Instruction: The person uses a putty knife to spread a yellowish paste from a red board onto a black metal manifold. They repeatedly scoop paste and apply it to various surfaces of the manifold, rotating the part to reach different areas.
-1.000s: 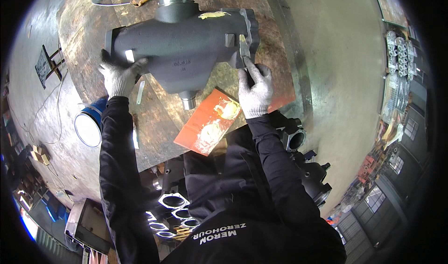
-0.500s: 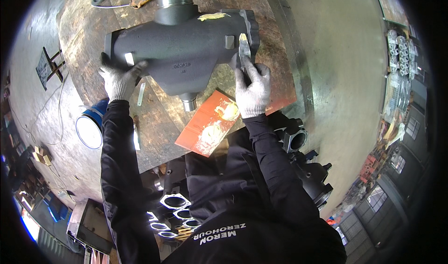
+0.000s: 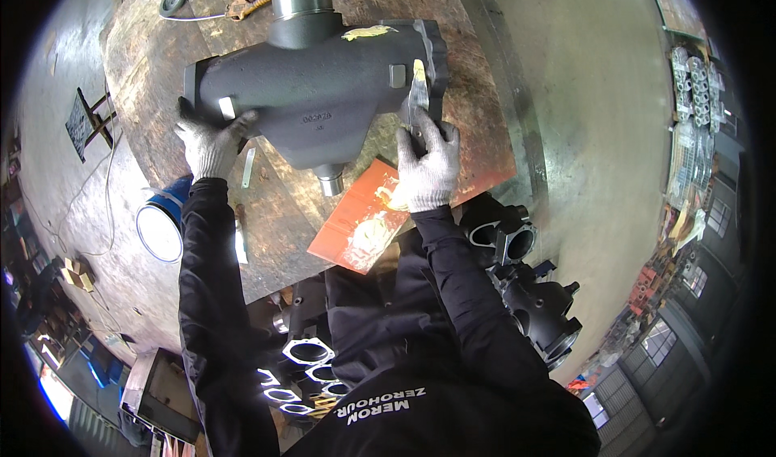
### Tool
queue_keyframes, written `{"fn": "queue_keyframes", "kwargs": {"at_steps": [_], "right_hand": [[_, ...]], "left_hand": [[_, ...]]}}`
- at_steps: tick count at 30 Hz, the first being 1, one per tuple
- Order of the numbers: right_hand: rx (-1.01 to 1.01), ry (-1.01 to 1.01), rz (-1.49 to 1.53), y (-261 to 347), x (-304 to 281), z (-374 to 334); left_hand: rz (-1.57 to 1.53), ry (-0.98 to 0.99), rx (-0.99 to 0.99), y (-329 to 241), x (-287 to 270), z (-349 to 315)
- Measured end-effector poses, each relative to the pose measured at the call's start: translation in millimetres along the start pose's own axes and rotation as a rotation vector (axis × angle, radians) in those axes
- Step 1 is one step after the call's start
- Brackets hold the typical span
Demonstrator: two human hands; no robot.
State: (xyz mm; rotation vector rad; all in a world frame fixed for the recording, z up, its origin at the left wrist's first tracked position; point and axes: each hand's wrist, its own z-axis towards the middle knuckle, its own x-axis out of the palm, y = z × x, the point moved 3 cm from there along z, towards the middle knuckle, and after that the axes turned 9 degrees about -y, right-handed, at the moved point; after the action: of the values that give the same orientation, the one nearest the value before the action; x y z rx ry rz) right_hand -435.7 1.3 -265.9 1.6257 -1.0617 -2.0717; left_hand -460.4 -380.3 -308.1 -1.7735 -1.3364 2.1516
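Observation:
A large dark grey metal casting [image 3: 311, 85] lies across the worn table, with a bright machined neck at its far side. Yellowish paste [image 3: 369, 32] is smeared on its far right surface. My left hand [image 3: 212, 140], in a whitish knit glove, grips the casting's near left edge. My right hand [image 3: 427, 166], gloved alike, is closed on a putty knife [image 3: 417, 89] whose blade points away from me, with yellowish paste on its tip. The blade is over the casting's right end; whether it touches cannot be told. Below this hand lies a reddish-brown board [image 3: 343, 229] bearing dabs of paste.
A thin metal strip [image 3: 248, 167] rests on the table [image 3: 279, 251] near my left forearm. At the table's left edge stands a blue can [image 3: 162, 223] with a white top. Several dark castings [image 3: 543, 307] sit below the near edge. A cord and small wheel [image 3: 174, 0] lie far left.
My right hand and the putty knife have shifted slightly left and toward me, now overlapping one paste dab on the board. My left hand stays on the casting.

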Motion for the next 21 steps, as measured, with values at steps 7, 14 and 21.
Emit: {"fn": "queue_keyframes", "kwargs": {"at_steps": [7, 14, 21], "right_hand": [[0.020, 0.000, 0.008, -0.2, 12.0, 6.8], [0.016, 0.005, 0.037, 3.7, 2.3, -8.4], [-0.035, -0.013, 0.025, 7.2, 8.6, 14.7]], "left_hand": [[0.029, 0.010, -0.051, -1.9, 1.9, -1.9], [-0.154, 0.031, -0.074, -6.1, 0.1, -3.1], [-0.236, 0.059, -0.096, -7.9, 0.3, -3.8]]}}
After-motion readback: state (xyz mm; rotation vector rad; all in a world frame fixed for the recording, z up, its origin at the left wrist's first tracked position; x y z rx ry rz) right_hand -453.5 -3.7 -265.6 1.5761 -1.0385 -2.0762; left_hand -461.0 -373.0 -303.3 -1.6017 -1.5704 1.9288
